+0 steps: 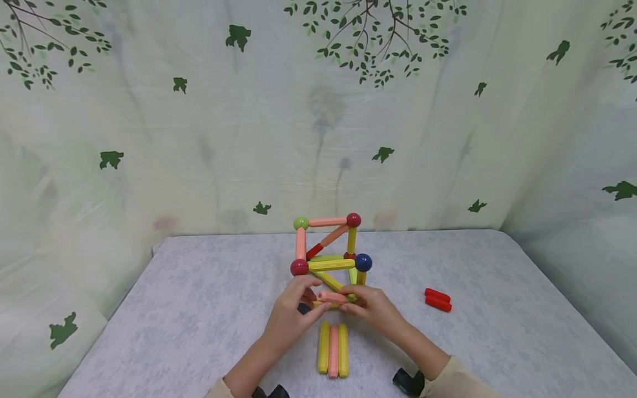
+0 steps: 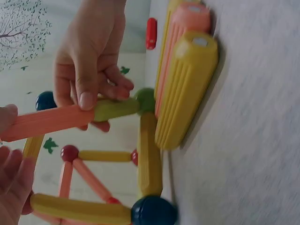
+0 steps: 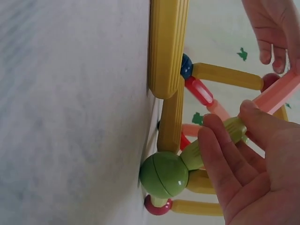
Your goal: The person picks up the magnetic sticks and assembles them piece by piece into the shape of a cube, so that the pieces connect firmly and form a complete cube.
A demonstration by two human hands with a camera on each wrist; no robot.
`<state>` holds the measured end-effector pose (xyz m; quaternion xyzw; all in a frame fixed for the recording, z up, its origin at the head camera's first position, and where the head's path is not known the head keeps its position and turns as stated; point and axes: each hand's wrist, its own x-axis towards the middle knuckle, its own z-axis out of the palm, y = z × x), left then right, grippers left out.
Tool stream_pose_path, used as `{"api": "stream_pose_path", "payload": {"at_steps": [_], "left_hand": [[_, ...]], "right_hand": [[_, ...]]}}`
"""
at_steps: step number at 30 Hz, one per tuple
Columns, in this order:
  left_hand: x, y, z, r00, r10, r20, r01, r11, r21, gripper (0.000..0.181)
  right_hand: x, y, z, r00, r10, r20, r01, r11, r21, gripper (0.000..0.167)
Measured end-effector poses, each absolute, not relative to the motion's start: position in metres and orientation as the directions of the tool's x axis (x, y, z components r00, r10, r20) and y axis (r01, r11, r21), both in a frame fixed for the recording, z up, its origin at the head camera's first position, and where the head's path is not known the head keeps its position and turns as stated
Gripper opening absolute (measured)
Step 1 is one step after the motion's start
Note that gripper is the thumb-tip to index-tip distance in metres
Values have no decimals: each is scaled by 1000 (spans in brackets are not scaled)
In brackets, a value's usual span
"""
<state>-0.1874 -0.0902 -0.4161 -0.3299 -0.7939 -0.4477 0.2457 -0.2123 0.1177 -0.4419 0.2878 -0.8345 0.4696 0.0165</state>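
A pink magnetic building stick (image 1: 332, 297) meets a short green stick (image 2: 115, 108) end to end. My right hand (image 1: 375, 307) pinches them where they join. The green stick's other end touches a green ball (image 3: 164, 176) low at the front of a frame of sticks and balls. My left hand (image 1: 293, 304) is at the pink stick's free end, its thumb touching it and the other fingers loosely bent, apart from it. Above the hands stand a red ball (image 1: 299, 267), a yellow stick (image 1: 332, 265) and a blue ball (image 1: 364, 262) of the frame.
Two yellow sticks (image 1: 323, 347) with a pink stick (image 1: 333, 352) between them lie in front of the frame. Off to the right, two short red sticks (image 1: 438, 299) lie together on the grey tabletop (image 1: 199, 309). A leaf-patterned curtain (image 1: 209, 138) hangs behind.
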Motion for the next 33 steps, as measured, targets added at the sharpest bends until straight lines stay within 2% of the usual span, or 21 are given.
{"api": "stream_pose_path", "payload": {"at_steps": [3,6,10,14,19,23,33], "left_hand": [[-191,-99,-412,-587,294,754,771,487,411,48],[-195,-104,-409,-588,274,761,736,571,363,59],[-201,-105,-407,-686,228,691,648,624,437,70],[-206,-105,-407,-761,192,620,591,601,538,67],[-210,-105,-407,-779,178,601,575,585,573,60],[-212,-105,-406,-788,169,591,567,573,592,58],[-214,-103,-407,-790,148,595,569,539,621,53]], "right_hand": [[-213,113,-442,-841,-447,305,-503,436,-746,26],[-214,110,-442,-847,-427,317,-504,452,-736,25],[-213,104,-441,-861,-403,310,-476,424,-771,26],[-212,98,-437,-883,-382,274,-417,366,-832,29],[-213,94,-436,-901,-354,249,-366,314,-876,29],[-215,93,-440,-912,-333,240,-350,324,-879,29],[-215,88,-443,-910,-290,295,-389,354,-851,24]]}}
